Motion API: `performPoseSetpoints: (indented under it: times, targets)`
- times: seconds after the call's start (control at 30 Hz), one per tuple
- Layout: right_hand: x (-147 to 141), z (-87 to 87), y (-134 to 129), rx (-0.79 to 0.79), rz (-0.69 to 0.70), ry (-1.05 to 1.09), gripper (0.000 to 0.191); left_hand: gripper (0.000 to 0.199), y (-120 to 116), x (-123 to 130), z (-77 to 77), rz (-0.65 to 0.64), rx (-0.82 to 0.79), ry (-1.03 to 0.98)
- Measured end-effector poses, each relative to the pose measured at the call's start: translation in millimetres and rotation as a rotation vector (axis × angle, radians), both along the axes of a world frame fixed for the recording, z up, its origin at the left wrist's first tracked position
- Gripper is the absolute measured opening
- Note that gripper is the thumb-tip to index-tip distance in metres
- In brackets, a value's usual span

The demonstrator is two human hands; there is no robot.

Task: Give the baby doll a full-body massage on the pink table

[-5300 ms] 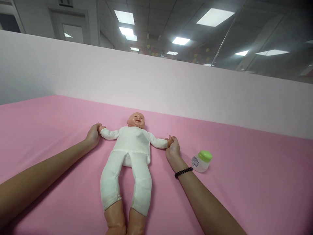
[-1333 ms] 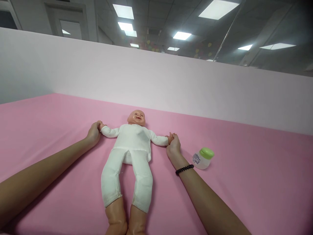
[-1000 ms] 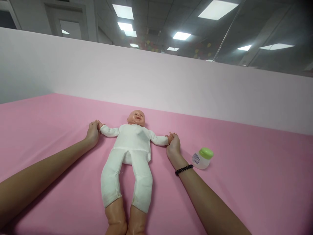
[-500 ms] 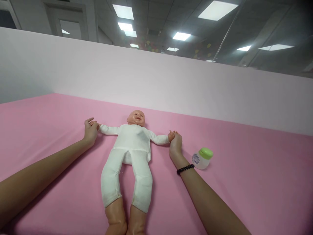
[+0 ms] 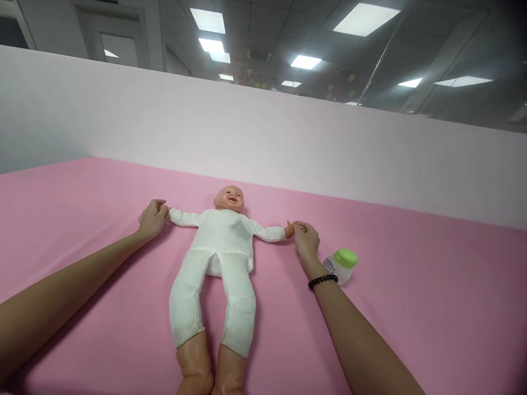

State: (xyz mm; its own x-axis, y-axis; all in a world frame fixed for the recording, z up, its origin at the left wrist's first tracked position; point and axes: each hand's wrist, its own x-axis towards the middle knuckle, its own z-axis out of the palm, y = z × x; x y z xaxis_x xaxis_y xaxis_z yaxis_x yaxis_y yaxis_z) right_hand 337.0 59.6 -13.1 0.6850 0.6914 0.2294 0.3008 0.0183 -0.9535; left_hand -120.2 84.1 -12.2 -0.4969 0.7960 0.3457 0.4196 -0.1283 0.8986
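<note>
A baby doll (image 5: 224, 233) with a white cloth body lies on its back, head away from me, legs toward me and both arms stretched sideways. My left hand (image 5: 153, 218) is closed on the doll's hand at the left, which my fingers mostly cover. At the right, my right hand (image 5: 307, 239) pinches the fingers of the doll's other hand (image 5: 289, 230); its palm and thumb still show. A black coiled band (image 5: 323, 281) circles my right wrist. Just beyond that wrist stands a clear bottle with a green cap (image 5: 346, 258), partly hidden by my forearm.
The doll rests on a pink padded surface (image 5: 411, 307). A white partition (image 5: 263, 131) rises along its far side. Above that are a glass panel, lit ceiling lights (image 5: 366, 19) and a door (image 5: 119, 38) at the left.
My right hand has shifted outward to the right, from the doll's palm toward its fingertips. My left fingers have curled in and moved slightly. The doll and bottle stay in place.
</note>
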Motion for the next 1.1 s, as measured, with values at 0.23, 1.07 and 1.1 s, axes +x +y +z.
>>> performPoseSetpoints:
  times: [0.23,1.07,1.1]
  targets:
    - [6.8,-0.9,-0.5,-0.204,0.003,-0.132,0.01,0.007,8.4,-10.0,-6.4,0.05,-0.154,0.064]
    - [5.7,1.4,-2.9,-0.347,0.06,-0.283,0.033,0.035,5.1,-11.2,-5.3,0.018,-0.345,0.406]
    - [5.9,0.6,-2.6,-0.335,0.057,-0.28,0.033,0.034,5.0,-11.2,-5.5,0.017,-0.333,0.399]
